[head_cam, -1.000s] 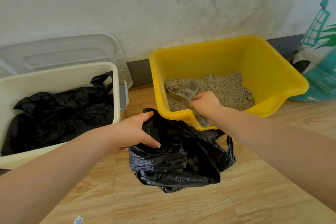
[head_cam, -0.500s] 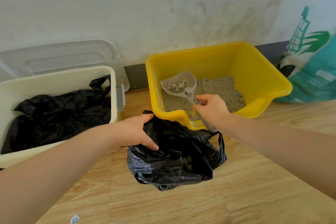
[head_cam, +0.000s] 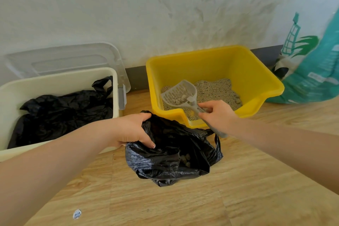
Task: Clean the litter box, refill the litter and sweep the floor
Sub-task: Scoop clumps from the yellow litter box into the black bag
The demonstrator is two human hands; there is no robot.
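Note:
A yellow litter box (head_cam: pixel 256 71) stands against the wall with grey litter (head_cam: pixel 212 90) in its bottom. My right hand (head_cam: pixel 218 115) grips the handle of a grey slotted scoop (head_cam: pixel 178 93), held over the box's front left part with several clumps in it. In front of the box a black plastic bag (head_cam: pixel 170 156) lies open on the wooden floor, a few clumps visible inside. My left hand (head_cam: pixel 132 130) holds the bag's rim at its left side.
A cream bin (head_cam: pixel 55 80) lined with a black bag stands at the left, its clear lid (head_cam: pixel 64 58) leaning on the wall behind. A teal and white litter sack (head_cam: pixel 311 71) stands at the right. A small scrap (head_cam: pixel 77 213) lies on the floor.
The scoop has risen out of the litter with clumps in it and most loose litter has fallen through its slots. My left hand has kept hold of the bag.

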